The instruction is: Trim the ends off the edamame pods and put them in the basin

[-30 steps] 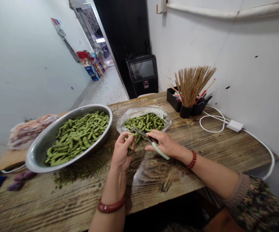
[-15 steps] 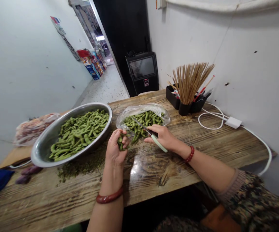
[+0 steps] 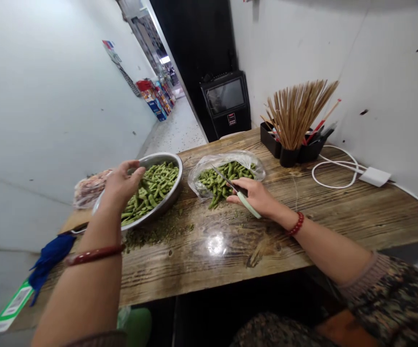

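Note:
My left hand [image 3: 122,184] hangs over the metal bowl [image 3: 180,174] of green edamame pods [image 3: 154,190]. Its fingers are apart and I see nothing held in them, though the palm side is partly hidden. In my right hand [image 3: 255,195] is a pair of scissors [image 3: 248,205] with pale green handles, the blades pointing up and left. Those blades lie over a clear plastic bag [image 3: 257,159], from which more edamame pods [image 3: 218,183] spill onto the wooden table [image 3: 201,270].
Green trimmings [image 3: 158,233] litter the table beside the bowl. A bag of pinkish food [image 3: 89,190] and a blue cloth [image 3: 55,253] are at the left. On the right stand a black holder [image 3: 290,156] with wooden skewers [image 3: 301,113] and a white adapter [image 3: 375,177] with its cable.
My left hand has moved left from the bag to above the bowl and opened, letting go of its pods. My right hand still holds the scissors by the bag. The view has shifted left.

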Demonstrator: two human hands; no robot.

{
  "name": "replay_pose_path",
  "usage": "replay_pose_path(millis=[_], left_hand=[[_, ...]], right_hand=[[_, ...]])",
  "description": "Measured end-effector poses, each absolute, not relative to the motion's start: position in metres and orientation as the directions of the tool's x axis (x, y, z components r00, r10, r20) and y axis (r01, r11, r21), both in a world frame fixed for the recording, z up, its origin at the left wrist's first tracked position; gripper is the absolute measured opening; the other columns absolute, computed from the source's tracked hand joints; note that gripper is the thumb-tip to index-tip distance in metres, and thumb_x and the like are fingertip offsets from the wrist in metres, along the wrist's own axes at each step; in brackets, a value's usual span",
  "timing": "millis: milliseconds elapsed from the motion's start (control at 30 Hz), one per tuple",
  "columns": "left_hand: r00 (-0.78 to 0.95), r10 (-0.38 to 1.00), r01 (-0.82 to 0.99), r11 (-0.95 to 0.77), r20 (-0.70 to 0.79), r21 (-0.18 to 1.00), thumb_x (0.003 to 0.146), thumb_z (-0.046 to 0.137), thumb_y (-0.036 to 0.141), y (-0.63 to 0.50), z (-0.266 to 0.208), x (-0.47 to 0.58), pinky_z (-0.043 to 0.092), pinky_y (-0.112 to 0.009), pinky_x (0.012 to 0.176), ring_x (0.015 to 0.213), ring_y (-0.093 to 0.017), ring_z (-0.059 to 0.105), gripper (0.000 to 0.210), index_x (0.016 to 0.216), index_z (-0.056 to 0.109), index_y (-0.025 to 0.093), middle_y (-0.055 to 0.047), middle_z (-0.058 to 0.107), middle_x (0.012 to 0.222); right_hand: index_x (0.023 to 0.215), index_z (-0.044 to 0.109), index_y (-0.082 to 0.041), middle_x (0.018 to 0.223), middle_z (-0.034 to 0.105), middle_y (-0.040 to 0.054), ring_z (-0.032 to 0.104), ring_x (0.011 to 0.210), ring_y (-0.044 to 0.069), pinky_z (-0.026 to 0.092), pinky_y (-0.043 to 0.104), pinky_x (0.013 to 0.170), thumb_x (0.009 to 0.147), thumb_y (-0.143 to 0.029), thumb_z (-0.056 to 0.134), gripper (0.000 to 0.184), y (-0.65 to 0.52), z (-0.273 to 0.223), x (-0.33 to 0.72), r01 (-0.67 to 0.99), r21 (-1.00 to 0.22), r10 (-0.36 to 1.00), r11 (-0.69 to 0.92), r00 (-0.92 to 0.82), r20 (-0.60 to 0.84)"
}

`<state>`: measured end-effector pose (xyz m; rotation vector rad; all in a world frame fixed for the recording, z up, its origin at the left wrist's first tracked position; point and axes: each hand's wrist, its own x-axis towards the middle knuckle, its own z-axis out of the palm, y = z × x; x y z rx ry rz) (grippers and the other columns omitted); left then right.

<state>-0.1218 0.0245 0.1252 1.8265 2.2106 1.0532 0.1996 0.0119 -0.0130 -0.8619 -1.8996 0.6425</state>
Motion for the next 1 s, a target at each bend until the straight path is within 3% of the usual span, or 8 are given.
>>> replay_pose_path(millis=[100,267,433,533,667,767,867,1000], left_hand=[[-0.300,0.874,0.886,0.107,0.383,0.451,0.077,0.064,0.027,0.021,0.130,-0.118,0.040,-0.028,0.067,0.056,-0.013,0.045,0.027,0.100,0.066,0.014,0.006,0.048,0.051],[-0.106,0.932,0.781,-0.138,0.347,0.609,0.077,0.061,0.031,0.008,0.099,-0.067,0.046,-0.027,0.067,0.066,-0.017,0.059,0.022,0.093,0.069,0.017,-0.002,0.068,0.073],[0.172,0.934,0.776,-0.325,0.314,0.540,0.076,0.061,0.028,0.009,0.041,-0.016,0.045,-0.031,0.070,0.073,-0.021,0.061,0.014,0.081,0.070,0.018,-0.006,0.069,0.078],[0.271,0.906,0.821,-0.393,0.324,0.415,0.079,0.057,0.026,0.020,0.016,0.006,0.044,-0.032,0.069,0.072,-0.021,0.059,0.015,0.084,0.069,0.018,-0.007,0.065,0.079],[0.277,0.868,0.914,-0.370,0.413,0.165,0.080,0.057,0.024,0.039,0.009,0.029,0.042,-0.039,0.082,0.095,-0.029,0.055,0.026,0.103,0.065,0.017,-0.015,0.061,0.107],[0.287,0.894,0.942,-0.328,0.344,0.066,0.080,0.058,0.027,0.050,0.010,0.036,0.041,-0.042,0.081,0.097,-0.032,0.053,0.032,0.110,0.063,0.018,-0.016,0.060,0.112],[0.358,0.891,0.918,-0.390,0.278,0.068,0.082,0.054,0.023,0.054,0.006,0.031,0.041,-0.041,0.081,0.093,-0.029,0.055,0.028,0.107,0.065,0.019,-0.015,0.062,0.107],[0.449,0.853,0.834,-0.507,0.266,0.218,0.079,0.057,0.021,0.045,-0.006,0.012,0.042,-0.040,0.085,0.091,-0.026,0.057,0.025,0.102,0.068,0.019,-0.011,0.067,0.098]], right_hand=[[0.105,0.065,-0.012,0.086,0.063,0.0066,0.060,0.079,0.018,0.047,0.030,0.073,0.076,-0.037,0.070,0.038,0.014,-0.013,0.200,0.284,-0.740,0.790,0.610,-0.297,0.537],[0.105,0.066,-0.015,0.082,0.063,0.0040,0.059,0.076,0.017,0.046,0.029,0.071,0.076,-0.034,0.070,0.035,0.019,-0.009,0.203,0.268,-0.775,0.820,0.572,-0.215,0.531],[0.103,0.067,-0.013,0.078,0.064,0.0029,0.058,0.071,0.015,0.047,0.027,0.069,0.074,-0.032,0.071,0.035,0.024,-0.007,0.206,0.228,-0.827,0.858,0.513,-0.128,0.497],[0.103,0.067,-0.014,0.078,0.064,0.0026,0.058,0.071,0.014,0.047,0.026,0.069,0.074,-0.036,0.071,0.036,0.025,-0.007,0.206,0.209,-0.838,0.864,0.504,-0.118,0.490],[0.103,0.067,-0.015,0.080,0.064,0.0032,0.059,0.074,0.015,0.048,0.026,0.070,0.074,-0.036,0.071,0.035,0.024,-0.006,0.205,0.202,-0.832,0.857,0.516,-0.124,0.501],[0.103,0.067,-0.014,0.080,0.064,0.0034,0.058,0.074,0.015,0.048,0.027,0.071,0.075,-0.036,0.071,0.036,0.023,-0.004,0.204,0.200,-0.831,0.855,0.519,-0.128,0.502],[0.101,0.067,-0.014,0.080,0.064,0.0036,0.058,0.073,0.015,0.048,0.027,0.070,0.075,-0.036,0.070,0.034,0.022,-0.002,0.205,0.203,-0.825,0.850,0.527,-0.136,0.509],[0.101,0.067,-0.015,0.081,0.064,0.0032,0.059,0.074,0.015,0.048,0.026,0.071,0.076,-0.037,0.070,0.034,0.023,-0.001,0.205,0.191,-0.827,0.849,0.529,-0.134,0.511]])
